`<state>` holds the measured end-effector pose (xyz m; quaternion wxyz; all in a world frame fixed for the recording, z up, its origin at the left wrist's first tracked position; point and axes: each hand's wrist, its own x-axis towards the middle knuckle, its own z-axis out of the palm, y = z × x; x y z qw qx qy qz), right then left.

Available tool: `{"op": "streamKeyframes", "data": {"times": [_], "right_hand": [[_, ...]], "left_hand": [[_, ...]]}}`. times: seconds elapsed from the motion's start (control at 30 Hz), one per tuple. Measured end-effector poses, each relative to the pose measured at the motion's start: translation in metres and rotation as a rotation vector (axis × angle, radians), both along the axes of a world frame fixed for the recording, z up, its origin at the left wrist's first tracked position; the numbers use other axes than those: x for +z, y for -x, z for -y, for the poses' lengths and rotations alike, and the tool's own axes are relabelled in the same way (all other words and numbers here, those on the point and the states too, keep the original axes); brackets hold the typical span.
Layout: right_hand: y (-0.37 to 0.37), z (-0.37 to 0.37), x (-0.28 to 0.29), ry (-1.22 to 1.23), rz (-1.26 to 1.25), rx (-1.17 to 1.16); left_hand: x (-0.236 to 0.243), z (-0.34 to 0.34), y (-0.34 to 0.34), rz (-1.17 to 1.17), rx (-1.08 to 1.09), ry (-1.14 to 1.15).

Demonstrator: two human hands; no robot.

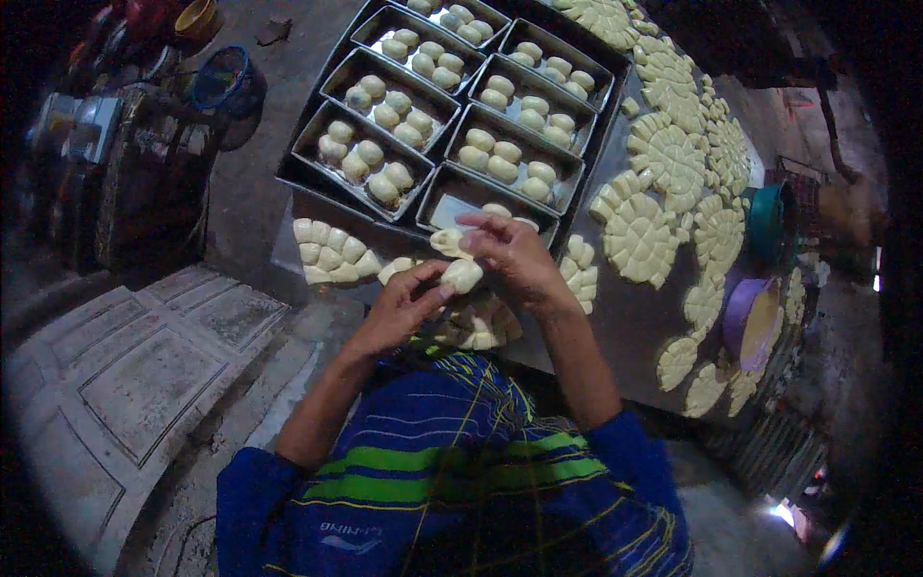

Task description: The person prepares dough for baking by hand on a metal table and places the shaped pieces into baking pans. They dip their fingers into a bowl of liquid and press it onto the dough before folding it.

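Observation:
Just below the nearest metal loaf tin (436, 196), my left hand (409, 313) grips a rounded dough piece (462, 278), with my thumb against its lower side. My right hand (510, 260) is closed on a flatter dough piece (446, 239) right above that one, near the tin's front edge. This tin has dough balls (496, 211) at its right and a pale flat surface inside. The other tins (317, 135) stand in two columns on a dark tray, with pairs of dough balls in them. Cut dough (332, 253) lies left of my hands, and more (580, 274) to the right.
Scored dough slabs (639, 240) cover much of the metal table (623, 356)'s right side. A green tub (766, 224) and a purple basin (745, 317) sit at the right edge. A blue bucket (226, 82), a yellow container (192, 19) and a panelled board (154, 385) are at left.

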<state>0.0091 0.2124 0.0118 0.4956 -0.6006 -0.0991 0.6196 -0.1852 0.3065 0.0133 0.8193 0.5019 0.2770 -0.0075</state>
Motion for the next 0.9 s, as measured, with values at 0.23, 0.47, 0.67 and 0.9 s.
{"op": "streamKeyframes", "data": {"times": [0.23, 0.47, 0.67, 0.9], "right_hand": [[-0.014, 0.002, -0.005, -0.308, -0.545, -0.466], [-0.026, 0.021, 0.017, -0.481, -0.481, -0.679], [-0.036, 0.068, 0.022, -0.361, -0.244, -0.645], [-0.026, 0.110, 0.013, -0.286, -0.168, -0.706]], "left_hand": [[0.000, -0.003, -0.002, 0.088, -0.040, 0.023], [-0.010, -0.025, -0.021, 0.126, 0.016, 0.007], [-0.013, -0.044, -0.065, -0.007, 0.047, -0.709], [-0.045, -0.030, -0.104, -0.269, -0.274, -1.578]]}}
